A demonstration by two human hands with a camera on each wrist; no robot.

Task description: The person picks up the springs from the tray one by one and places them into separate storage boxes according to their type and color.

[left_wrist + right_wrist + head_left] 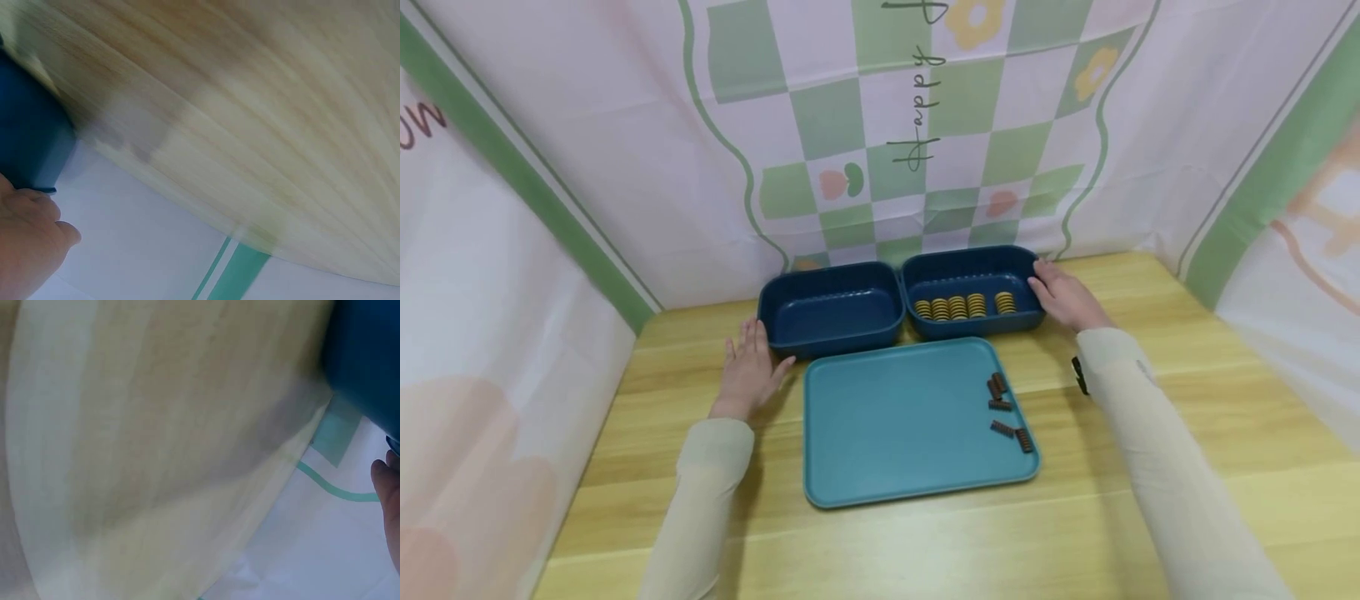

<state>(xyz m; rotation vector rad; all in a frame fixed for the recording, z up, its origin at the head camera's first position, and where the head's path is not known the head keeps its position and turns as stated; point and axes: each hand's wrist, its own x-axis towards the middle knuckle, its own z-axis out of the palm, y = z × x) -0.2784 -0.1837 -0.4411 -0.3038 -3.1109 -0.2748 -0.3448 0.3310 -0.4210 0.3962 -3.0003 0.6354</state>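
Two dark blue oval-cornered bins stand side by side at the back of the table. The left bin [831, 310] holds nothing visible; in the right bin [977, 275] several stacks of yellow-and-dark round pieces [957, 308] stand in a row. My left hand [747, 371] rests with straight fingers against the left bin's outer left end. At the right bin's outer right end, my right hand [1070, 298] touches the wall and rim with extended fingers. Each wrist view catches only part of a hand, the left [31, 240] and the right [389, 500], beside a blue bin wall.
A teal tray [902, 425] lies in front of the bins, with several small dark brown ridged pieces [1000, 405] along its right side. Patterned cloth [827, 117] hangs behind the wooden table [880, 550] and at both sides.
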